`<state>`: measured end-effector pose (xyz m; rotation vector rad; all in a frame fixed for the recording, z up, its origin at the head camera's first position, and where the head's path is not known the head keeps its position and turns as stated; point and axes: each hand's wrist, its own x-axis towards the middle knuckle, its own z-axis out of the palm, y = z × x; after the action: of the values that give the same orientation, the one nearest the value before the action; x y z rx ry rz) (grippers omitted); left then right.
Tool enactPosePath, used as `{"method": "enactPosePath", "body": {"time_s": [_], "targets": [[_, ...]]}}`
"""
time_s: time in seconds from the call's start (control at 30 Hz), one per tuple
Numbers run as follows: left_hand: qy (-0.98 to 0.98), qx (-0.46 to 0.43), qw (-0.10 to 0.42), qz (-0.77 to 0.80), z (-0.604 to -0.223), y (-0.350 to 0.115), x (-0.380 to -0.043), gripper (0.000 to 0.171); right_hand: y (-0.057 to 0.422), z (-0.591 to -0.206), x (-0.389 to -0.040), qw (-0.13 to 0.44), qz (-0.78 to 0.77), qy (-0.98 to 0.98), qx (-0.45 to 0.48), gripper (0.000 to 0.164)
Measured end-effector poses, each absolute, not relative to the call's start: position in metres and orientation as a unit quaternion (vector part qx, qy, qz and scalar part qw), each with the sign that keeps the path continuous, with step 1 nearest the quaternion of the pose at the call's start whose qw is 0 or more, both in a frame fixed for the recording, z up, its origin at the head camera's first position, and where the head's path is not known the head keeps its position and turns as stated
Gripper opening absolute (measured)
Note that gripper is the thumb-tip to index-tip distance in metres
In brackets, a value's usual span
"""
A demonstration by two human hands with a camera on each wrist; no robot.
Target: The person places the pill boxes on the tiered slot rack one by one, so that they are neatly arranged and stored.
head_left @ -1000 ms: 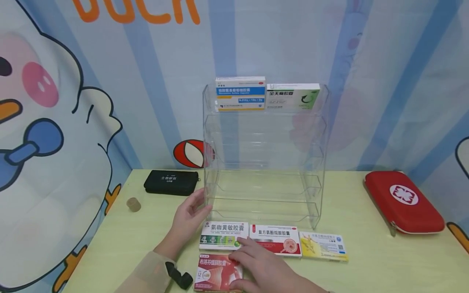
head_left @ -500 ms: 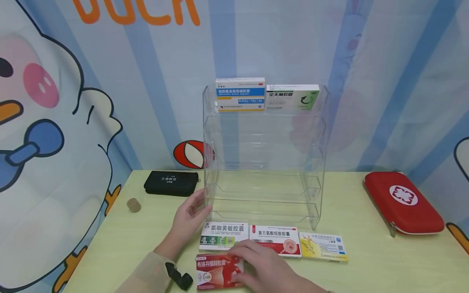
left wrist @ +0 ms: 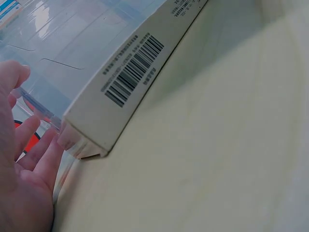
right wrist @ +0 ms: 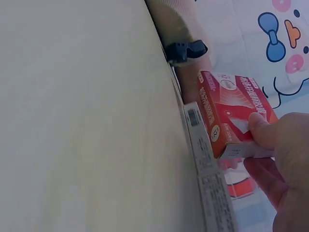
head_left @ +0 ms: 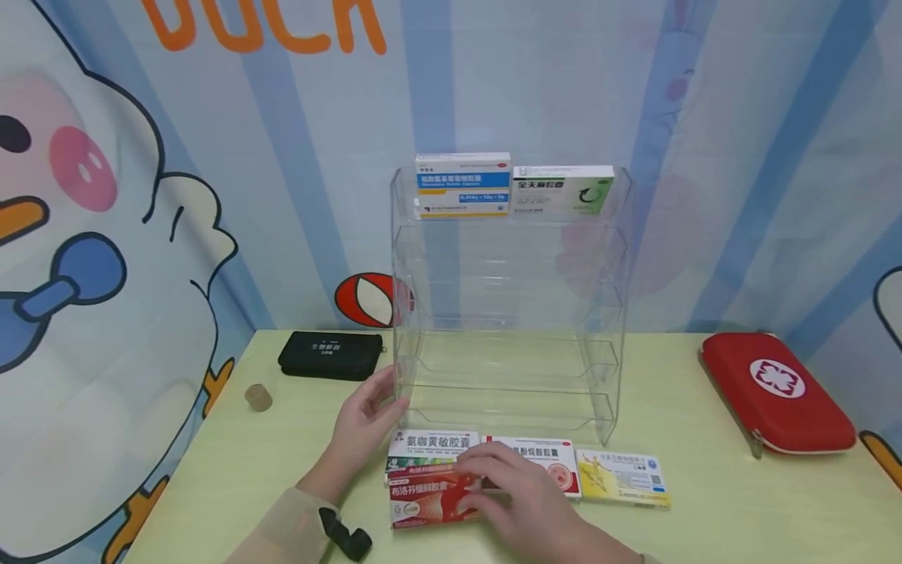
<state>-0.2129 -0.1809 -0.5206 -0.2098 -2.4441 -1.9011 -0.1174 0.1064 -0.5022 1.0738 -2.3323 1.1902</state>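
In the head view my right hand [head_left: 528,493] pinches a red medicine box [head_left: 426,501] by its right end, thumb in front and fingers on top. The box is tilted up and overlaps the lower part of a white-and-green medicine box [head_left: 433,442]. The right wrist view shows the same red box [right wrist: 241,108] raised between thumb and fingers. My left hand [head_left: 362,423] rests against the lower left side of a clear acrylic display rack [head_left: 507,388]; its fingers [left wrist: 47,159] are extended beside the rack's edge in the left wrist view.
A red-and-white medicine box [head_left: 560,470] and a yellow-and-white one [head_left: 623,479] lie in the front row. The rack's top tier bears a blue-and-white box [head_left: 463,188] and a green-and-white box [head_left: 557,192]. Farther out are a black case [head_left: 331,356], a cork-like plug [head_left: 257,397] and a red case [head_left: 775,392].
My right hand has lifted the red medicine box from the table, tilted it up and moved it forward and slightly right. The left hand has stayed at the rack.
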Motion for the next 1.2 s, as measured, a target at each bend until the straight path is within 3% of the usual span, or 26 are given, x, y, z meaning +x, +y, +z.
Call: {"method": "enactPosePath", "body": {"time_s": [0.43, 0.77, 1.2], "targets": [[-0.788, -0.078, 0.026, -0.61, -0.523, -0.18, -0.215, 0.059, 0.131, -0.466, -0.157, 0.302, 0.384, -0.797, 0.355, 0.05], [-0.787, -0.062, 0.022, -0.613, -0.52, -0.178, -0.213, 0.059, 0.147, -0.409, -0.194, 0.387, 0.352, -0.783, 0.336, 0.052], [-0.787, -0.072, 0.025, -0.612, -0.524, -0.18, -0.215, 0.059, 0.142, -0.353, -0.241, 0.395, 0.386, -0.785, 0.28, 0.039]]}}
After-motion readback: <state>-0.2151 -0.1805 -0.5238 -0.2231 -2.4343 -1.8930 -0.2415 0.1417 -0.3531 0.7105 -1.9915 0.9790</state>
